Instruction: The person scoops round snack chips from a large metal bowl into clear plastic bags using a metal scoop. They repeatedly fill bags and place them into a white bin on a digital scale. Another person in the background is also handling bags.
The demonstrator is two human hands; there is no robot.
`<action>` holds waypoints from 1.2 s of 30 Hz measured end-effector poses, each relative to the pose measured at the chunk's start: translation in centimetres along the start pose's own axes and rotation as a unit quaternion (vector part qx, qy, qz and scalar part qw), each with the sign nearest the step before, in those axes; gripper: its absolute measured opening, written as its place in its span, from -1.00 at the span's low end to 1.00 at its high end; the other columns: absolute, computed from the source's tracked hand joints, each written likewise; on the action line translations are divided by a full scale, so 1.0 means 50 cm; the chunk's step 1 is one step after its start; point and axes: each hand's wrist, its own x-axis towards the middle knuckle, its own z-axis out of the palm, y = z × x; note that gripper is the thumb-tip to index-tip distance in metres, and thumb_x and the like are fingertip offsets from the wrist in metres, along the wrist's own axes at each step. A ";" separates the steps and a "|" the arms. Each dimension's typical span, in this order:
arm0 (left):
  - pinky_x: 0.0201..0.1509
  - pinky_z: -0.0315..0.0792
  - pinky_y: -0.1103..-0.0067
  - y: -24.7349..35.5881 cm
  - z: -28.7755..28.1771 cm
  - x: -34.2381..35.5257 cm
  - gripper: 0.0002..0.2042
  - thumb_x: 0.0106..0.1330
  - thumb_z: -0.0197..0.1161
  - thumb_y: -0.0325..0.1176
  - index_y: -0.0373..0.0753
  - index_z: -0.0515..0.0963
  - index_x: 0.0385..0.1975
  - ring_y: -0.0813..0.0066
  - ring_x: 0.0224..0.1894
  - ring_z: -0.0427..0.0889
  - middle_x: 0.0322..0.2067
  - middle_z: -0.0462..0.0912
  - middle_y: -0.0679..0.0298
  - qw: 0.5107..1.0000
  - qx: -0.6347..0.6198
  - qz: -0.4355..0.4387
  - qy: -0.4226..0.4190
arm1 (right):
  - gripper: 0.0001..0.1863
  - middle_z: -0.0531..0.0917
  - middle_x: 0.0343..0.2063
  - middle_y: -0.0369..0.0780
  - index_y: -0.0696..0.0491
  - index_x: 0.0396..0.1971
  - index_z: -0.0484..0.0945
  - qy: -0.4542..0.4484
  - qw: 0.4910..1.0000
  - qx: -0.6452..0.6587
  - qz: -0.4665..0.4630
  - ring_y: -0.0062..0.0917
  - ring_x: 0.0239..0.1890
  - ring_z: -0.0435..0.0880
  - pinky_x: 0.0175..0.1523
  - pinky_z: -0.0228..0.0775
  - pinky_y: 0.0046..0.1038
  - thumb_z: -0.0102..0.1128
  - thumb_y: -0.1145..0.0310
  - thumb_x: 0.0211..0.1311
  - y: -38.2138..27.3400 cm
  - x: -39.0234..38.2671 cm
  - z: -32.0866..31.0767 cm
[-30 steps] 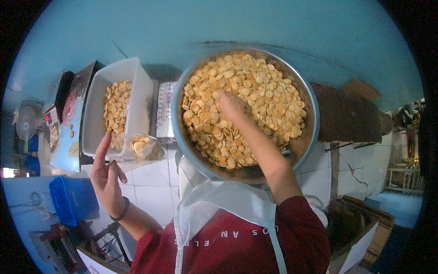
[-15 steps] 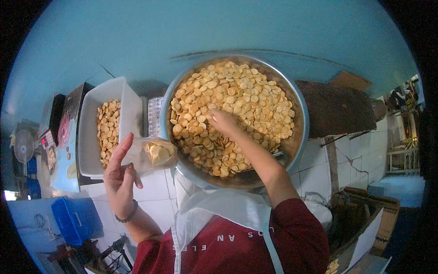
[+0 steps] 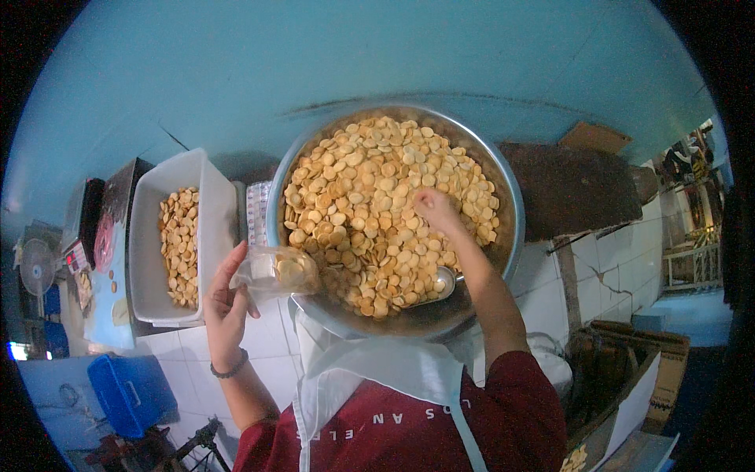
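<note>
A large round metal basin [image 3: 515,228] is heaped with small round golden biscuits [image 3: 385,169]. My right hand [image 3: 437,208] is over the right half of the heap with its fingers curled together; anything in them is too small to make out. Left of the basin, my left hand [image 3: 227,311] grips the mouth of a clear plastic bag [image 3: 263,271], some fingers stretched out. The bag lies tilted toward the basin's left rim, with several biscuits in its far end. A metal scoop [image 3: 445,285] rests in the biscuits beside my right forearm, its handle partly hidden.
To the left stands a white plastic tub [image 3: 145,271] partly filled with biscuits. Beyond it are a scale [image 3: 77,256] and a light blue board [image 3: 112,318]. A blue crate [image 3: 130,393] sits lower left. Cardboard boxes [image 3: 668,377] stand lower right; a blue wall [image 3: 377,55] rises behind.
My right hand has moved right across the heap, fingers still curled. My left hand and the bag have shifted right and slightly nearer me. The scoop, mostly hidden before, now shows beside my forearm.
</note>
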 end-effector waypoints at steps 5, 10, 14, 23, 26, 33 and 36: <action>-0.52 0.40 0.79 -0.014 -0.009 0.001 -0.40 0.09 -0.17 -0.73 -0.33 0.33 0.23 0.78 -0.48 0.46 0.24 0.34 0.14 1.000 0.007 -0.019 0.002 | -0.60 0.62 -0.40 -0.08 0.08 -0.05 0.49 0.203 0.945 -0.256 0.024 -0.16 -0.28 0.63 -0.16 0.44 -0.24 0.23 0.25 0.13 0.013 0.050 -0.020; -0.52 0.40 0.79 -0.010 -0.016 -0.002 -0.38 0.05 -0.19 -0.75 -0.34 0.32 0.23 0.78 -0.51 0.46 0.26 0.33 0.15 0.999 0.021 -0.026 0.000 | -0.62 0.62 -0.42 -0.10 0.13 -0.06 0.47 0.090 0.982 -0.164 -0.018 -0.23 -0.34 0.62 -0.20 0.46 -0.31 0.18 0.27 0.16 0.008 0.033 -0.021; -0.53 0.40 0.78 -0.012 -0.019 -0.001 -0.36 0.02 -0.20 -0.76 -0.36 0.31 0.23 0.77 -0.54 0.45 0.26 0.32 0.14 0.999 0.027 -0.029 0.005 | -0.80 0.61 -0.37 -0.23 0.05 -0.29 0.51 -0.051 0.962 0.225 0.144 -0.55 -0.47 0.56 -0.41 0.35 -0.61 0.16 0.25 0.20 0.005 -0.009 -0.045; -0.55 0.39 0.80 -0.016 -0.021 0.006 -0.37 0.02 -0.19 -0.76 -0.38 0.31 0.22 0.77 -0.54 0.45 0.25 0.33 0.13 0.999 0.020 -0.029 0.009 | -0.71 0.62 -0.44 -0.28 0.04 -0.26 0.53 0.155 0.866 0.454 0.141 -0.66 -0.52 0.52 -0.50 0.28 -0.66 0.14 0.11 0.27 0.019 0.073 -0.108; -0.55 0.40 0.80 -0.013 -0.018 0.006 -0.37 0.01 -0.18 -0.75 -0.40 0.32 0.21 0.77 -0.53 0.47 0.25 0.33 0.11 0.999 0.017 -0.035 0.011 | -0.66 0.64 -0.42 -0.22 0.08 -0.14 0.52 0.115 0.949 0.233 0.178 -0.52 -0.45 0.58 -0.39 0.40 -0.50 0.20 0.15 0.23 -0.006 0.141 -0.097; -0.54 0.40 0.80 -0.009 -0.015 0.011 -0.37 0.00 -0.19 -0.75 -0.40 0.33 0.20 0.75 -0.48 0.51 0.24 0.35 0.11 0.999 0.023 -0.041 0.025 | -0.61 0.64 -0.29 -0.04 0.08 -0.02 0.50 0.086 0.966 -0.240 0.046 -0.20 -0.17 0.62 -0.07 0.43 -0.27 0.23 0.33 0.14 -0.048 0.187 -0.039; -0.54 0.40 0.80 -0.009 -0.016 0.011 -0.38 0.00 -0.19 -0.75 -0.41 0.34 0.19 0.75 -0.48 0.51 0.23 0.35 0.10 0.999 0.017 -0.037 0.026 | -0.58 0.64 -0.20 -0.07 0.08 0.01 0.48 0.075 0.974 -0.209 0.039 -0.16 -0.14 0.61 -0.08 0.45 -0.19 0.21 0.27 0.15 -0.033 0.185 -0.029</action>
